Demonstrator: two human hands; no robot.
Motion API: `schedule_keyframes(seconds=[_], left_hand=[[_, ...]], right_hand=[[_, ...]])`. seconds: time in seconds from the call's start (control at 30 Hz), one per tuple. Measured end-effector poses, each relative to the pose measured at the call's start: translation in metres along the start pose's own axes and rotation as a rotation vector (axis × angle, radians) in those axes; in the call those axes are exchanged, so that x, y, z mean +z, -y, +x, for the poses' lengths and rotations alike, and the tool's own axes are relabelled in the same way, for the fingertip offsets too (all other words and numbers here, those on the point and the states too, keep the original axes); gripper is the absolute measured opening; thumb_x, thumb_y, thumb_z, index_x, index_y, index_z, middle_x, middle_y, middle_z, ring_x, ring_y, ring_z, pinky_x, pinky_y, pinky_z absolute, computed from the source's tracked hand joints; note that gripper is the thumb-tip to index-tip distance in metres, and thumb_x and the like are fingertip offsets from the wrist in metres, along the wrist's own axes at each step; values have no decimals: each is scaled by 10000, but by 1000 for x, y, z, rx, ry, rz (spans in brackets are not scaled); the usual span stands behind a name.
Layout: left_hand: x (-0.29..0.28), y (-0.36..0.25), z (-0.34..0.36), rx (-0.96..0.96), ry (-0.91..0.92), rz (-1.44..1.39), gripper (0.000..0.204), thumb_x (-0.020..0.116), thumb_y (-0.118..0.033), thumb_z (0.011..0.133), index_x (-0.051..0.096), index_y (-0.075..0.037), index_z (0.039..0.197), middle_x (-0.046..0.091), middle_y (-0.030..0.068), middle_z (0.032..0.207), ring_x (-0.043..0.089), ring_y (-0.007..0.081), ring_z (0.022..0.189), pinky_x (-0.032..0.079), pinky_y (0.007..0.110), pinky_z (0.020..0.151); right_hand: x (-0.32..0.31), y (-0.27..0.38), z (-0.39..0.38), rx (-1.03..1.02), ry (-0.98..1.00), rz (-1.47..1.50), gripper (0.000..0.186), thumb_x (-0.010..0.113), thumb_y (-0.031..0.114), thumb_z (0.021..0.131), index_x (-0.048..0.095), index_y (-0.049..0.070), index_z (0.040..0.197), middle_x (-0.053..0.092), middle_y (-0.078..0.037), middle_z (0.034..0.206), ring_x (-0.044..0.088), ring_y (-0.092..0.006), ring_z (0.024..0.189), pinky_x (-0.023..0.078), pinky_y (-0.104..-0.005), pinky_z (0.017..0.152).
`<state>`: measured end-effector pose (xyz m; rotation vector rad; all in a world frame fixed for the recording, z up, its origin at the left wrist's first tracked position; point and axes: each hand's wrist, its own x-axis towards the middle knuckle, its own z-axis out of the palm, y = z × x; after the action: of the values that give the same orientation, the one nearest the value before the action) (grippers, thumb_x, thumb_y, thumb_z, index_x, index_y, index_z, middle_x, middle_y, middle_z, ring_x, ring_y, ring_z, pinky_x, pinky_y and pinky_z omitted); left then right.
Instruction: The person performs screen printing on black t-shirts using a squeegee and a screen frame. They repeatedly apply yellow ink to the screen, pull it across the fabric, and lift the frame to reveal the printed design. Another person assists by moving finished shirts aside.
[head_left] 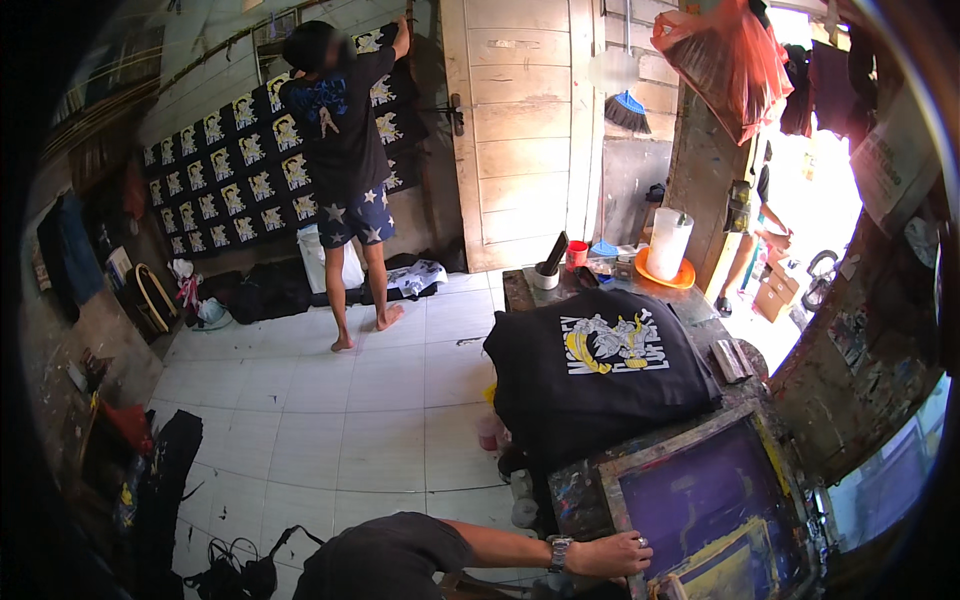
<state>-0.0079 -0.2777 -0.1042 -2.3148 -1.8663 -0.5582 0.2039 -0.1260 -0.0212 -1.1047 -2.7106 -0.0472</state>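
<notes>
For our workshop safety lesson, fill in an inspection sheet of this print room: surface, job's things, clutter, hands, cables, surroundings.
Surface: paint-stained worktable.
Job's things: framed printing screen with purple mesh; black printed shirt laid beside it.
Clutter: cups, white jug on orange plate at table's far end.
Hands: one hand, wearing watch and ring, rests on the screen frame; which hand cannot be told; other not in view.
Cables: dark cords on floor.
Surroundings: another person hanging printed black shirts on wall; white tiled floor.

a wood-framed purple-mesh printing screen (710,500) sits on the paint-stained worktable (575,490), with a black printed t-shirt (600,365) just behind it. one hand (612,553) rests on the frame's left edge.
</notes>
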Motion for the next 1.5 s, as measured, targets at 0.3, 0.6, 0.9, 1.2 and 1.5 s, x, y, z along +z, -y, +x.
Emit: schedule_keyframes(seconds=[0.3,0.6,0.9,1.2,1.5], left_hand=[[-44,10,-5,-20,5,-124,434,829,-372,776,651,-52,1009,630,88,948,660,259,922,537,390,848],[-66,26,-14,-136,28,-2,414,829,-324,732,629,-56,976,640,80,967,662,259,968,546,380,841],[-17,-2,2,-114,120,-181,584,843,-401,700,607,-72,1121,567,58,1072,561,239,1135,428,411,1086],[-24,3,11,-39,150,-186,462,802,-351,743,609,-72,1057,550,42,1005,577,209,1031,460,394,971],[-30,8,22,-41,107,-150,484,844,-434,751,658,-60,994,605,44,1002,617,218,1034,460,383,942]], right_hand=[[43,-106,37,39,-172,-196,136,599,100,852,671,93,967,696,-121,891,691,-311,783,544,-428,680],[-21,-57,80,-62,321,234,432,799,400,808,672,40,1011,690,-225,863,681,-443,848,524,-511,717],[31,-104,127,56,-62,82,359,751,363,842,680,51,1005,718,-198,903,695,-398,852,526,-505,769],[17,-58,32,77,194,60,493,685,480,893,681,46,1125,724,-222,972,695,-386,959,515,-529,891],[-13,-26,-72,279,488,-26,636,620,598,944,683,40,1244,731,-245,1040,695,-374,1066,504,-553,1014]])
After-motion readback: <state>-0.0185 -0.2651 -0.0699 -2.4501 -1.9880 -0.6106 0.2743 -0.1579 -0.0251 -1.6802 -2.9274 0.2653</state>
